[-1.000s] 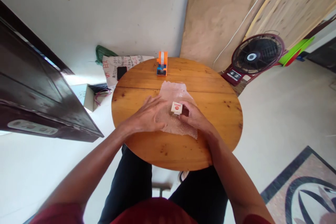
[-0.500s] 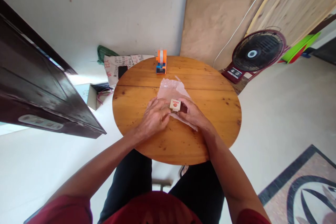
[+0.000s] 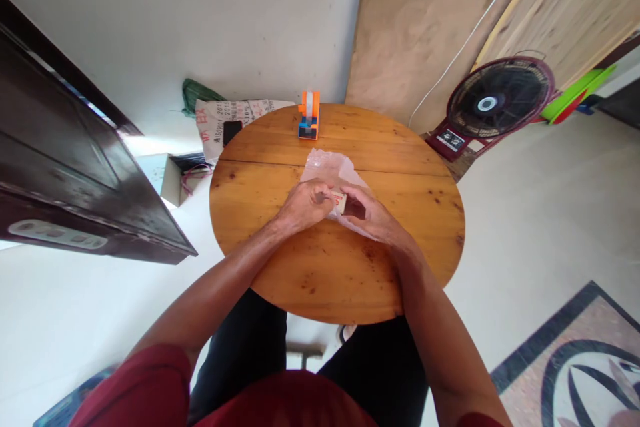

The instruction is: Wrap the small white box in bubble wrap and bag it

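Note:
A small pale box with red print, perhaps cardboard, sits between my two hands over a sheet of clear bubble wrap. My left hand grips the box's left side with bent fingers, which cover part of it. On the other side, my right hand curves its fingers and thumb about the box's right end, with a dark gap inside the curl. Part of the bubble wrap passes under both hands and lies on the round wooden table.
An orange and blue tape dispenser stands at the table's far edge. Past the left edge lie a printed sack and a dark flat object. A fan stands to the right, and a dark door is at the left.
The box has turned and shifted slightly right. My left hand has moved up and right, closing over its left side. The right hand's fingers have spread slightly around the other end.

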`<action>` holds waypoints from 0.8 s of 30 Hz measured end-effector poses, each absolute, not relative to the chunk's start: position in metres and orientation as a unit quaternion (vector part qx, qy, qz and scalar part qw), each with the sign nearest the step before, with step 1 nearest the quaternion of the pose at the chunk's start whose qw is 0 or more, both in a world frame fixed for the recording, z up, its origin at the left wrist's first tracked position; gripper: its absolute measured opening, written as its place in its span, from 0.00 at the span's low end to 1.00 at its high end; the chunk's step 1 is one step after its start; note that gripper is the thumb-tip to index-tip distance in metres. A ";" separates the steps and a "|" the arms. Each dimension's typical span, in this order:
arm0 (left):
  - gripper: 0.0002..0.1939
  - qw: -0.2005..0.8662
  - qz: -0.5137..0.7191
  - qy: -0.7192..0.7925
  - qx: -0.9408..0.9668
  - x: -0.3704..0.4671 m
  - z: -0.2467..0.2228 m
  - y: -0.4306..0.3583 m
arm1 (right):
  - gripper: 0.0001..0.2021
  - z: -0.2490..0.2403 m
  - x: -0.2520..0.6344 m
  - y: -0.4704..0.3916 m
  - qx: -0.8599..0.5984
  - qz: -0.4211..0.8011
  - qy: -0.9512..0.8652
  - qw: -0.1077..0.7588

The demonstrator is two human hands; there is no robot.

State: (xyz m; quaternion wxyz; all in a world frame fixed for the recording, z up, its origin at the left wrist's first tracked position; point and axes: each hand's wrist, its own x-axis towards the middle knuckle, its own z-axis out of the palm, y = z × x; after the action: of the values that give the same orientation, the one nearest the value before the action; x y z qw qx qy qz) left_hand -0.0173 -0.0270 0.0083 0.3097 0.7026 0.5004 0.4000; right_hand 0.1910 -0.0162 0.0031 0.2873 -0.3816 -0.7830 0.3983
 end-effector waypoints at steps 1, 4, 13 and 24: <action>0.04 0.316 0.406 0.496 0.700 -0.018 0.006 -0.027 | 0.30 0.002 0.190 -0.016 -0.390 0.392 -0.782 0.288; 0.04 0.342 0.426 0.480 0.686 -0.019 0.002 -0.028 | 0.29 0.001 0.189 -0.016 -0.388 0.395 -0.781 0.287; 0.03 0.389 0.421 0.445 0.688 -0.025 0.013 -0.035 | 0.26 0.004 0.190 -0.018 -0.361 0.504 -0.724 0.302; 0.06 0.447 0.461 0.468 0.608 -0.020 0.009 -0.033 | 0.29 0.005 0.190 -0.016 -0.351 0.545 -0.700 0.301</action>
State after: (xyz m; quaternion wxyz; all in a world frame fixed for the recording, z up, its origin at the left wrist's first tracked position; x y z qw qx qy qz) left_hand -0.0203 -0.0330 0.0087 0.4465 0.6075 0.4681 0.4609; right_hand 0.1900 -0.0164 0.0052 0.3013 -0.3509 -0.6995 0.5448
